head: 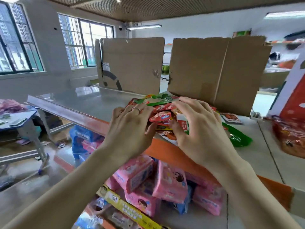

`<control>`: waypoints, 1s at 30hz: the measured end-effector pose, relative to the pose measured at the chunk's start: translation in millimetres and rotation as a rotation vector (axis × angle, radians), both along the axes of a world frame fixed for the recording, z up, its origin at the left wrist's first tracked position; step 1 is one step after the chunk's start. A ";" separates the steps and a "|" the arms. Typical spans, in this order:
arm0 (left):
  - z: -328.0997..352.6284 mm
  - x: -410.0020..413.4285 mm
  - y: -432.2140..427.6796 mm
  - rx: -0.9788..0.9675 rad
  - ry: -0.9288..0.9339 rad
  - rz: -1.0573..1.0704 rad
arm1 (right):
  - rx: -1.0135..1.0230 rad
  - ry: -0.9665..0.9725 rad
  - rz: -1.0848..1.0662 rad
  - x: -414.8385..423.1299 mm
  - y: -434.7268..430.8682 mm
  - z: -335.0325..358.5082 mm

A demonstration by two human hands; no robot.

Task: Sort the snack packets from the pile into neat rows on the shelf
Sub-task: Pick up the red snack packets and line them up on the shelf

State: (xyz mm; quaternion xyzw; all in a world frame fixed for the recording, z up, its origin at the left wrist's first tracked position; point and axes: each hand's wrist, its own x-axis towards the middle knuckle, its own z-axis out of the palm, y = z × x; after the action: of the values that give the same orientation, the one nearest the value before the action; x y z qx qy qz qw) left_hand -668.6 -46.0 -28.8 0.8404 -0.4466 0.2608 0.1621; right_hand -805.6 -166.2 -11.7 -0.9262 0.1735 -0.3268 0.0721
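A pile of small snack packets (160, 115), mostly red with a green and white one on top, lies near the front edge of the grey top shelf (85, 103). My left hand (130, 128) grips the pile's left side, its thumb tucked under the front packets. From the right, my right hand (196, 128) grips the same pile with curled fingers on top and the thumb at the front. A green packet (237, 136) and a flat packet (231, 119) lie loose on the shelf to the right of the pile.
Two upright cardboard sheets (132, 63) (216, 70) stand behind the pile. An orange bag (292, 138) sits at the far right. Pink packs (168, 180) fill the lower shelf behind a yellow price strip (130, 208). A small blue table (19, 119) stands at left.
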 end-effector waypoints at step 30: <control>54.2 71.9 -3.7 -0.635 0.274 -0.722 | 0.023 -0.056 -0.328 40.7 27.9 -16.4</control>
State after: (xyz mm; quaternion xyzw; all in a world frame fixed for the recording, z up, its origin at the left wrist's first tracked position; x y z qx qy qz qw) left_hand -596.7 -49.7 25.4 0.5680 -0.5820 0.1983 0.5471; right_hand -764.8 -138.3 -28.1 -0.8750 0.3241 -0.3581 0.0332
